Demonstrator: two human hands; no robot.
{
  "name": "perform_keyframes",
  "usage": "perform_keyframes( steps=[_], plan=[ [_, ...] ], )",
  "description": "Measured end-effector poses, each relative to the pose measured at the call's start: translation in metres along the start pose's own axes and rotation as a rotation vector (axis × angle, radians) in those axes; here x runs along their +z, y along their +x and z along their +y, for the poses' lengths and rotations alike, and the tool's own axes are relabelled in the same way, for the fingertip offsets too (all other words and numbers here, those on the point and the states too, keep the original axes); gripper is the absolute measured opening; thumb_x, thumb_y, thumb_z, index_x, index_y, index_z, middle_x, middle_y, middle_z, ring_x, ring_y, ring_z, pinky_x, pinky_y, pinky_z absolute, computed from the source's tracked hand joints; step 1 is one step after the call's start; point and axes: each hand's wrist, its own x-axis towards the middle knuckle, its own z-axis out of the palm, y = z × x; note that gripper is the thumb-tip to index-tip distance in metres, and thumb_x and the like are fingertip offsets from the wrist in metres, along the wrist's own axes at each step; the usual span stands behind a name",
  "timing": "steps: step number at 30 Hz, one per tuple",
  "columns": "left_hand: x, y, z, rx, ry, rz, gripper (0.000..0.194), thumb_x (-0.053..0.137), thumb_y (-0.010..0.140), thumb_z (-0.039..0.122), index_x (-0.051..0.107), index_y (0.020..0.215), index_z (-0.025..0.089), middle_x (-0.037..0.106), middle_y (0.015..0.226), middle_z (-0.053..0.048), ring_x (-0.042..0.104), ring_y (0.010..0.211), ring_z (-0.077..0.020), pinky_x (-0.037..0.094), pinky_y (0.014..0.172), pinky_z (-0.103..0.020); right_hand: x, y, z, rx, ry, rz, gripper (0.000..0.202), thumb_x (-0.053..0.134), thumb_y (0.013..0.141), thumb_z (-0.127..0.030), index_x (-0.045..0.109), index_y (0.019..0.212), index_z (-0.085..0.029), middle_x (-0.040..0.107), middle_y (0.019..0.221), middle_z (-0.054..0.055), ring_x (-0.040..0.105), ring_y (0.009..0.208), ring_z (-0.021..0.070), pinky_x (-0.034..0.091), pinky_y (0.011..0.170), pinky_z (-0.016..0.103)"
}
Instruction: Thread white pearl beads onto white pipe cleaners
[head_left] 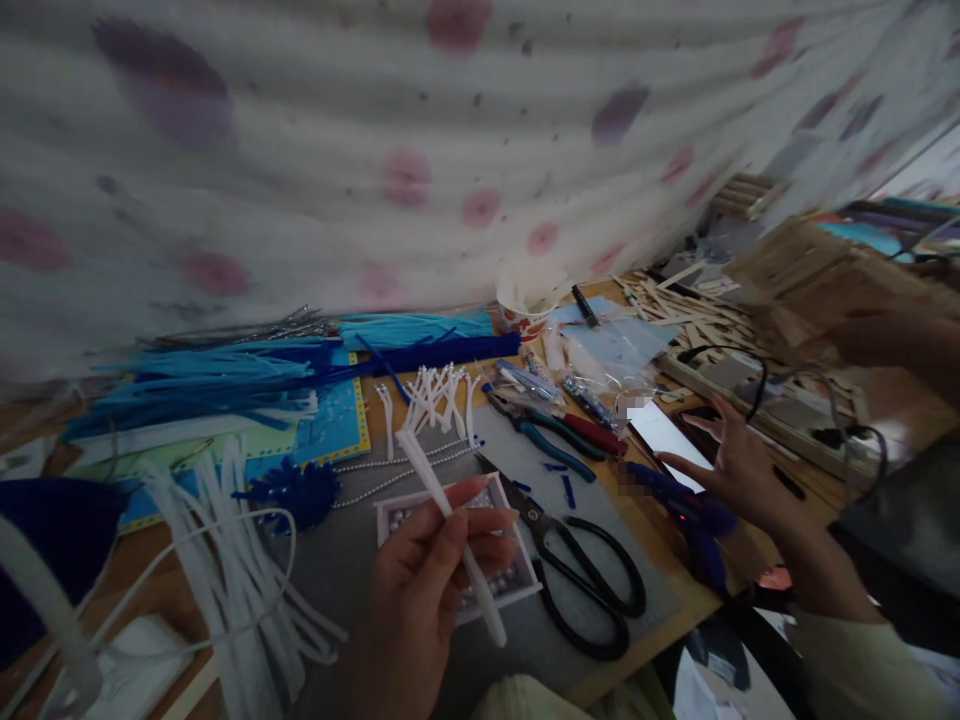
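Note:
My left hand [435,560] pinches a bundle of white pipe cleaners [424,468] between thumb and fingers, held slantwise above a white box of pearl beads [384,520]. Black-handled scissors [581,565] lie right of that box. With its fingers spread, my right hand [731,460] is over a lit phone [671,445]; whether a fingertip touches the screen I cannot tell. Just below the phone is a dark blue glue gun [694,525] with a small red light. Behind the box lie short white stems with bead tips [439,395] and a bead string [397,485].
Blue pipe cleaners [202,385] and white ones [232,570] lie at the left, near a blue fluffy piece [296,492]. Pliers [551,430], wooden sticks [697,315] and a power strip [787,430] lie to the right. Another person's arm [892,345] reaches in there. A patterned curtain [337,150] hangs behind.

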Motion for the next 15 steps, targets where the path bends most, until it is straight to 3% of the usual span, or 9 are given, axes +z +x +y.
perform_keyframes(
  steps=[5, 11, 15],
  plan=[
    [-0.001, 0.002, -0.002, 0.001, 0.023, 0.017, 0.035, 0.102, 0.055, 0.034, 0.086, 0.084, 0.022, 0.083, 0.072, -0.004, 0.075, 0.056, -0.0124, 0.061, 0.058, -0.015, 0.006, 0.001, 0.003, 0.062, -0.052, -0.049, 0.087, 0.071, 0.075, -0.058, 0.037, 0.145, -0.018, 0.070, 0.130, 0.025, 0.052, 0.134, 0.0479, 0.039, 0.106, 0.060],
    [-0.002, 0.005, -0.003, 0.027, 0.028, 0.031, 0.033, 0.101, 0.057, 0.033, 0.085, 0.084, 0.021, 0.083, 0.072, -0.004, 0.075, 0.055, -0.0138, 0.062, 0.057, -0.019, 0.011, 0.002, 0.000, 0.172, -0.111, -0.010, 0.092, 0.069, 0.072, -0.065, 0.039, 0.143, -0.014, 0.073, 0.120, 0.025, 0.053, 0.131, 0.0496, 0.040, 0.101, 0.061],
    [-0.002, 0.004, -0.003, 0.003, 0.029, 0.030, 0.034, 0.101, 0.055, 0.032, 0.086, 0.084, 0.021, 0.083, 0.071, -0.005, 0.075, 0.055, -0.0148, 0.061, 0.057, -0.019, 0.016, 0.001, 0.007, 0.192, -0.140, 0.037, 0.081, 0.069, 0.070, -0.063, 0.045, 0.131, -0.015, 0.075, 0.109, 0.022, 0.060, 0.118, 0.0458, 0.044, 0.095, 0.057]
  ],
)
